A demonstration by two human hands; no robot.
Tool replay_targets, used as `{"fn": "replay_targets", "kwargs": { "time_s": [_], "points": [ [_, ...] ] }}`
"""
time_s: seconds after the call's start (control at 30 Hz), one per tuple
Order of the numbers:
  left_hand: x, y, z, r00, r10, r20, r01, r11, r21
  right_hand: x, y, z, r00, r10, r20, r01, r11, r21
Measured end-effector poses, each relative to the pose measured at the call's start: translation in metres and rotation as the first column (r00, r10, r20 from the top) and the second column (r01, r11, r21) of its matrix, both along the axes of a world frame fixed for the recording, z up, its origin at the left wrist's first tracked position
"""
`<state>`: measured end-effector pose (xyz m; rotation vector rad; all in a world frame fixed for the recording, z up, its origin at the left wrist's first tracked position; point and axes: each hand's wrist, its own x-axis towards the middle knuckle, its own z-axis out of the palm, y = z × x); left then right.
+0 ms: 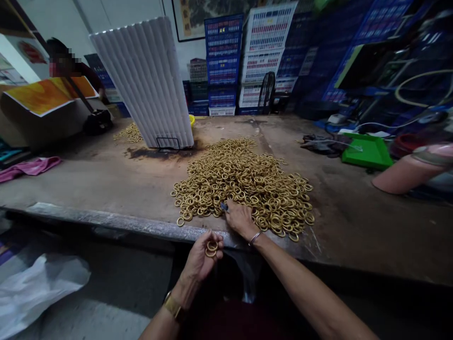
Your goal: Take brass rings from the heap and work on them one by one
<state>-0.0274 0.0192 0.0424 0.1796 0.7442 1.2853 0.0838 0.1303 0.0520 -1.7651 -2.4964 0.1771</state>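
Observation:
A large heap of gold-coloured rings lies on the worn brown table. Just off the table's front edge is my left hand, palm up, its fingers curled around a few gold rings. My right hand reaches to the near side of the heap, fingers bent and closed. A small dark blue thing shows at its fingertips; what it is cannot be made out, and part of the fingers is hidden.
A ribbed white panel stands upright behind the heap, with more rings to its left. On the right are a green tray and a pink cylinder. A pink cloth lies left. A person is at the back left.

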Motion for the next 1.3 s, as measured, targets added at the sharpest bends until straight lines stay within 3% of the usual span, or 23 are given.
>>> {"fn": "replay_targets", "kwargs": {
  "time_s": [0.23,0.33,0.43,0.5,0.6,0.73,0.87,1.07,1.3],
  "points": [
    [-0.001,0.006,0.004,0.992,-0.017,-0.123,0.014,1.0,-0.018,0.0,0.006,-0.001,1.0,0.0,-0.03,0.0,1.0,-0.003],
    [0.0,0.01,0.005,0.957,-0.006,-0.291,0.009,1.0,0.012,0.009,0.007,0.0,0.994,0.022,-0.111,-0.021,1.0,0.011],
    [0.003,0.016,0.004,0.874,0.028,-0.485,-0.007,0.999,0.044,0.019,0.007,0.002,0.962,0.035,-0.271,-0.028,0.999,0.03],
    [0.006,0.019,0.003,0.816,0.028,-0.577,0.008,0.998,0.06,0.026,0.005,0.003,0.898,0.058,-0.437,-0.06,0.998,0.01],
    [0.009,0.02,0.002,0.752,0.026,-0.659,0.037,0.996,0.081,0.035,-0.002,0.002,0.736,0.091,-0.671,-0.175,0.983,-0.058],
    [0.011,0.022,0.007,0.736,0.042,-0.676,0.044,0.993,0.11,0.041,-0.018,0.001,0.573,0.025,-0.819,-0.305,0.935,-0.184],
    [0.012,0.025,0.012,0.754,-0.021,-0.656,0.112,0.989,0.098,0.041,-0.031,0.001,0.531,-0.122,-0.838,-0.314,0.891,-0.329],
    [0.016,0.023,0.01,0.745,-0.016,-0.667,0.103,0.99,0.092,0.036,-0.039,-0.002,0.442,-0.311,-0.841,-0.32,0.821,-0.473],
    [0.017,0.019,0.011,0.623,0.042,-0.781,0.138,0.977,0.162,0.029,-0.041,-0.006,0.404,-0.318,-0.858,-0.24,0.868,-0.435]
  ]
}}
